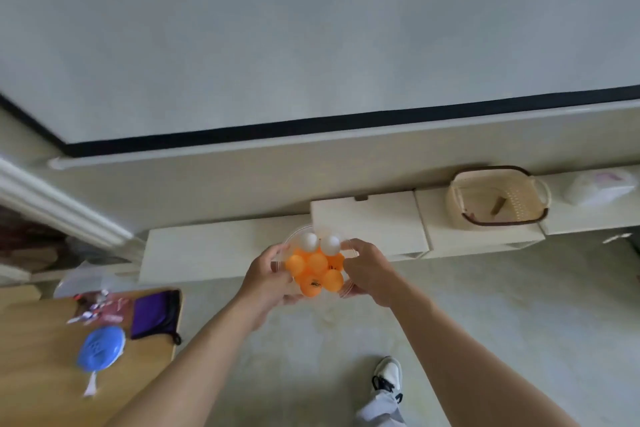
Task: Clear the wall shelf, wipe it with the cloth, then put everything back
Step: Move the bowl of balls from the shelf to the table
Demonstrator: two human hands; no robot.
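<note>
A clear plastic tub full of orange and white table-tennis balls is held in front of me, just before the cream wall shelf. My left hand grips its left side and my right hand grips its right side. On the shelf further right stand a beige basket with a brown rim and a white packet. The shelf's stepped boxes run from centre to right.
A wooden table at lower left carries a purple pouch, a blue round lid-like object and small wrappers. A projector screen hangs above the shelf. My shoe stands on the pale floor.
</note>
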